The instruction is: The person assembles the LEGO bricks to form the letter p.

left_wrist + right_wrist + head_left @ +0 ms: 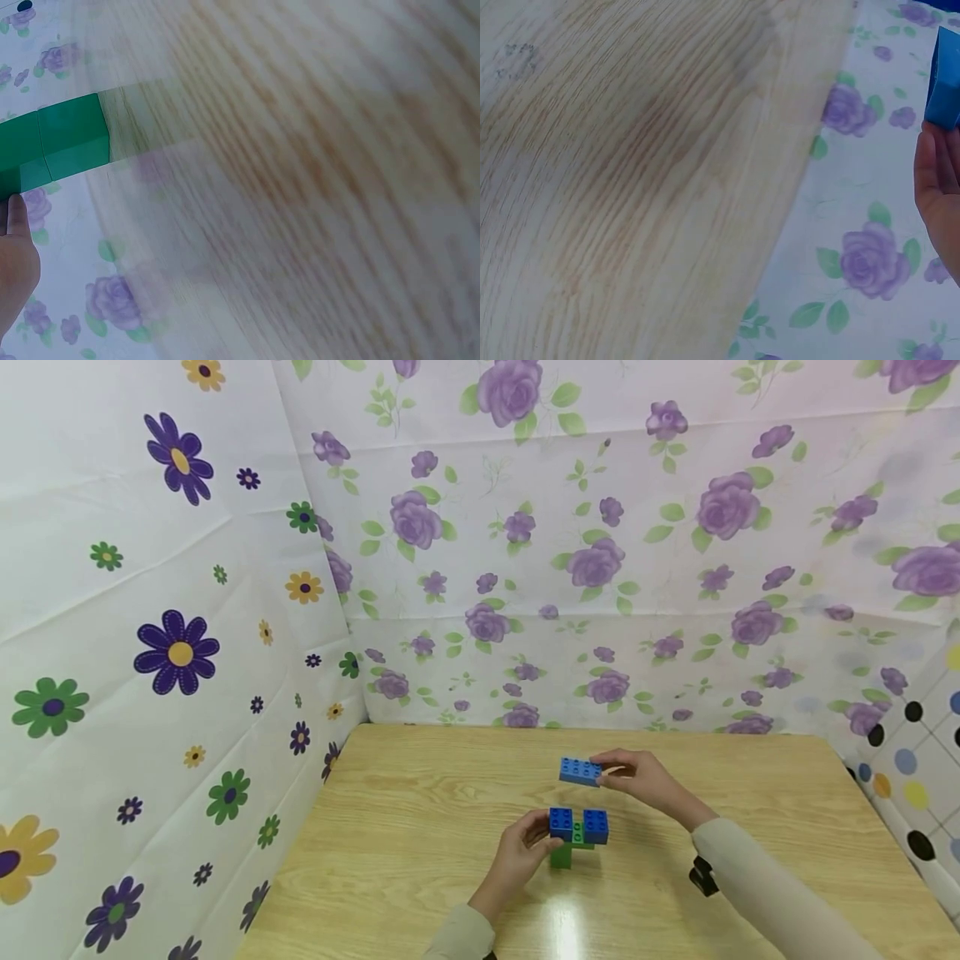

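Note:
My left hand [519,850] grips the left side of a small toy-brick build, thumb in front and fingers behind. The build has a green brick column [561,857] standing up from the table, and a green crosspiece [578,833] above it. Two square dark blue bricks sit on top, the left one [561,819] by my fingers and the right one [596,827] with a gap between. Behind and above them, my right hand [641,781] pinches the right end of a long light blue brick [576,772], studs up. In the left wrist view, green bricks [73,139] rise beyond the fingertips.
Under both hands lies a wood-grain table [420,810]. A flowered cloth wall [540,577] stands along its back edge, another [225,577] on the left, and a dotted one [911,777] on the right. A dark wrist strap [703,877] shows at the right sleeve.

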`<state>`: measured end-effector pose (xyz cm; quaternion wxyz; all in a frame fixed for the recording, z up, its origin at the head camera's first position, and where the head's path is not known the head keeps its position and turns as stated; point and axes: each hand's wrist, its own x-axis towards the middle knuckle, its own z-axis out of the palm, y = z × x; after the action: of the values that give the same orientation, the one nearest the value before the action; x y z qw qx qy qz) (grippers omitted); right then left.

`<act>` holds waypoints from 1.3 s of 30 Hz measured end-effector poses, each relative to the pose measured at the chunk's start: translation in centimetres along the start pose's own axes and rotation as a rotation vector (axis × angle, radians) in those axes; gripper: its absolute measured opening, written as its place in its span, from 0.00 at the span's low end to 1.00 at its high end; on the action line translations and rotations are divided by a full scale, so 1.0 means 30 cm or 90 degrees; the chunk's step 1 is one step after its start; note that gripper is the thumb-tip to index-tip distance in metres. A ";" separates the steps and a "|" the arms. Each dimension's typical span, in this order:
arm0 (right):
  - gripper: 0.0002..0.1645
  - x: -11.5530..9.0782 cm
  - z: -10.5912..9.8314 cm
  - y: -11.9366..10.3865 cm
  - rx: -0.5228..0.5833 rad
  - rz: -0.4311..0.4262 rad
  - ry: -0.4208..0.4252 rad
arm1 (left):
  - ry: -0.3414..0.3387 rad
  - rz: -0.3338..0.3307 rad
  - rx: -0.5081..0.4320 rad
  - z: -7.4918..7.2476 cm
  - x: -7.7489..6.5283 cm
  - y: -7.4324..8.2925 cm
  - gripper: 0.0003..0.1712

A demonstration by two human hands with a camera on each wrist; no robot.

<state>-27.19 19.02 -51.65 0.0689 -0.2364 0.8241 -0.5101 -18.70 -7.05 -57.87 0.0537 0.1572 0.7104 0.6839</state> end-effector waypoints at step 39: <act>0.22 -0.116 0.056 -0.146 -0.008 -0.108 -0.112 | -0.006 0.010 0.020 -0.003 -0.002 0.003 0.23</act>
<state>-22.14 17.64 -49.06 0.0963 -0.3495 0.7953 -0.4860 -18.65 -7.16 -57.78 0.0489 0.1668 0.7195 0.6724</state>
